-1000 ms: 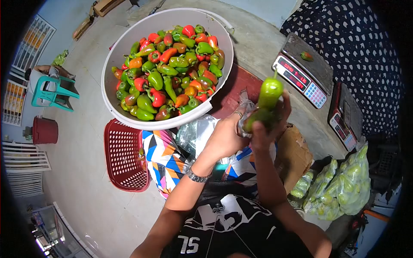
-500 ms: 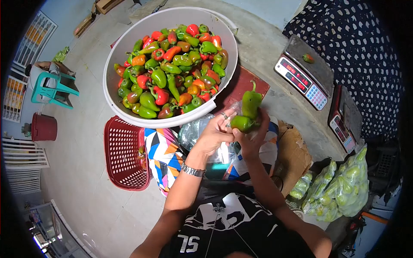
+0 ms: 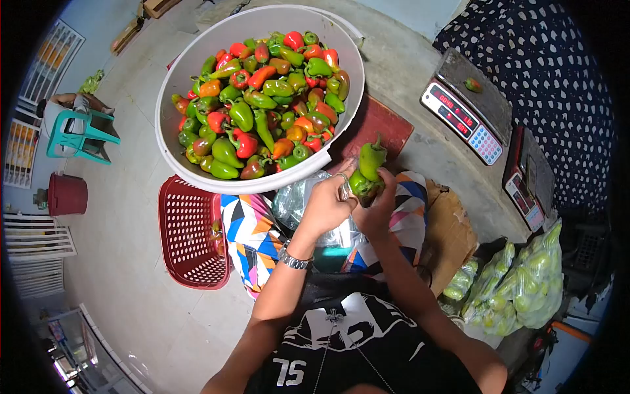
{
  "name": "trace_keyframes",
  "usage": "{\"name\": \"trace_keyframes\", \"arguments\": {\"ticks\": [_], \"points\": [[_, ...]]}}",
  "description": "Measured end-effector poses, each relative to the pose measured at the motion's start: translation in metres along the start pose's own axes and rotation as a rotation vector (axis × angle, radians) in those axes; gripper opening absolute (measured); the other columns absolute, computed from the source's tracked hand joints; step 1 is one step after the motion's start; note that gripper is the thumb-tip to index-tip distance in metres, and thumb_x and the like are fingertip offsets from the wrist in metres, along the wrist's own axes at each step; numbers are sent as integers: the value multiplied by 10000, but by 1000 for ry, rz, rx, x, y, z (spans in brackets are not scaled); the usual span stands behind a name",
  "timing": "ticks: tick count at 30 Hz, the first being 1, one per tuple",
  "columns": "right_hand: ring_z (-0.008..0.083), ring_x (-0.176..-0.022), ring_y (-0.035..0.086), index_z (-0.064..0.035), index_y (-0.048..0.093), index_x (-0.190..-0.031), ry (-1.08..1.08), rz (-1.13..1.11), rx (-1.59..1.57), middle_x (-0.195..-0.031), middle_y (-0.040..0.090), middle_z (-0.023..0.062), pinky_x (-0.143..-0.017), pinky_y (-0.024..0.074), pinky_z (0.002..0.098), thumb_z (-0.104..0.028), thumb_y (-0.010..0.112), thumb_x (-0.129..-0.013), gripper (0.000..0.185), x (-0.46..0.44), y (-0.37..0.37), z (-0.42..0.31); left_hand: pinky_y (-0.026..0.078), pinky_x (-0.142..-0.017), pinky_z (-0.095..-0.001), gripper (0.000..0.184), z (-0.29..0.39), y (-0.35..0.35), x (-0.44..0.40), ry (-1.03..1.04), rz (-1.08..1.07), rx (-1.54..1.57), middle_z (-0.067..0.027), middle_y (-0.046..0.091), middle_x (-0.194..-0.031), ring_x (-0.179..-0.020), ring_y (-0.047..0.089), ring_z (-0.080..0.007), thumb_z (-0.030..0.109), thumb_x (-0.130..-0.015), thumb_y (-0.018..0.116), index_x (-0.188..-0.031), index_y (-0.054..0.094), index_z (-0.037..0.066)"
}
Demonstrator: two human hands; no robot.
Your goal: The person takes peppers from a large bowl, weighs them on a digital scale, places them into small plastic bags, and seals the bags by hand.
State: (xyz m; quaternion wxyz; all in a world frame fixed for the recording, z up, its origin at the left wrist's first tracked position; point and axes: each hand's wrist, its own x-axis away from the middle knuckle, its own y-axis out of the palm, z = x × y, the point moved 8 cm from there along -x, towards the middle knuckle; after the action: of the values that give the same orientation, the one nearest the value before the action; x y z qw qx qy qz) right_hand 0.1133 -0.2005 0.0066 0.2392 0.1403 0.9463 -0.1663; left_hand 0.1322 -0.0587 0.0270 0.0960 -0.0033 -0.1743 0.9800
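Two green peppers (image 3: 371, 159) are between my hands, over my lap; the lower one is dark and reddish underneath. My right hand (image 3: 376, 211) is closed around them from the right and below. From the left, my left hand (image 3: 330, 205) meets them with curled fingers, a ring on one of them; its fingertips are partly hidden by the peppers. Clear plastic bags (image 3: 293, 199) lie on my lap just beneath. Beyond my hands stands a large white tub (image 3: 172, 167) piled with red, green and orange peppers.
A red perforated basket (image 3: 172, 230) with a few peppers stands left. Two digital scales (image 3: 453, 111) are at right, one bearing a pepper (image 3: 472, 85). Filled bags of green produce (image 3: 525, 289) lie lower right, by cardboard (image 3: 451, 223). A person sits on a teal chair (image 3: 62, 134).
My hands have drawn closer together around the peppers. The peppers have shifted slightly left and down and turned, with the lower one showing its darker side.
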Motion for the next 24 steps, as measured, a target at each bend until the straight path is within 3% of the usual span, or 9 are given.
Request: {"name": "trace_keyframes", "arguments": {"ticks": [2, 5, 8, 11, 15, 18, 21, 22, 24], "points": [[314, -1162, 619, -34, 453, -1371, -163, 36, 168, -1241, 594, 180, -968, 512, 458, -137, 859, -777, 726, -9, -1, -19, 559, -828, -389, 711, 9, 2, -2, 1, -37, -64, -213, 508, -1509, -918, 721, -379, -7, -759, 651, -1460, 535, 3], [382, -1068, 639, -46, 483, -1354, -176, 11, 482, -1214, 609, 203, -870, 529, 501, -227, 847, -776, 707, -16, 3, -19, 562, -806, -392, 694, 11, 5, -1, 65, 11, -130, -189, 502, -1528, -880, 711, -390, -4, -764, 641, -1451, 555, 23], [433, -1004, 632, -48, 524, -1320, 172, -109, 432, -1201, 601, 223, -794, 524, 523, -272, 830, -769, 669, -22, 6, 5, 563, -817, -403, 685, 15, 5, 0, -86, -74, -99, -184, 494, -1536, -924, 729, -366, 4, -761, 655, -1441, 566, 20], [446, -1015, 631, -47, 547, -1303, 165, -161, 447, -1150, 605, 214, -807, 525, 520, -222, 833, -752, 645, -18, 10, -1, 568, -860, -374, 692, -10, 10, -5, -98, -73, -26, -213, 498, -1533, -1011, 740, -315, 8, -759, 687, -1440, 561, 0], [422, -1020, 633, -1, 547, -1303, 69, -240, 316, -1122, 610, 222, -847, 526, 472, -106, 814, -736, 636, -3, 26, 21, 513, -649, -263, 734, -70, 19, -5, -96, 32, 104, -94, 573, -1517, -710, 596, -76, 1, -753, 725, -1468, 569, 65], [346, -977, 690, 24, 563, -1331, -53, -340, 204, -1096, 627, 189, -862, 556, 406, -12, 737, -748, 610, -3, 36, 34, 516, -639, -272, 700, -86, 10, -2, -82, 130, 146, -115, 693, -1340, -714, 608, -69, 5, -763, 733, -1448, 595, 54], [265, -926, 707, 48, 549, -1377, 119, -594, -113, -1072, 636, 158, -853, 560, 353, 41, 675, -759, 631, -3, 43, 60, 521, -660, -269, 674, -85, -7, 4, -259, 122, -14, -127, 769, -1105, -741, 624, -67, 15, -766, 744, -1426, 609, 29], [382, -934, 681, 3, 595, -1356, 354, -685, -234, -1103, 678, 204, -891, 556, 402, 2, 679, -756, 606, 1, 49, 82, 550, -723, -311, 653, -86, -12, 5, -257, 137, -92, -180, 773, -968, -799, 710, -152, 22, -760, 743, -1401, 620, 9], [372, -984, 668, -39, 650, -1305, 307, -769, -5, -1144, 675, 192, -925, 542, 430, -25, 694, -761, 545, -11, 54, 100, 559, -771, -351, 625, -87, -17, 7, -207, 177, -212, -225, 755, -1019, -862, 740, -253, 18, -757, 728, -1375, 636, 10]]}}
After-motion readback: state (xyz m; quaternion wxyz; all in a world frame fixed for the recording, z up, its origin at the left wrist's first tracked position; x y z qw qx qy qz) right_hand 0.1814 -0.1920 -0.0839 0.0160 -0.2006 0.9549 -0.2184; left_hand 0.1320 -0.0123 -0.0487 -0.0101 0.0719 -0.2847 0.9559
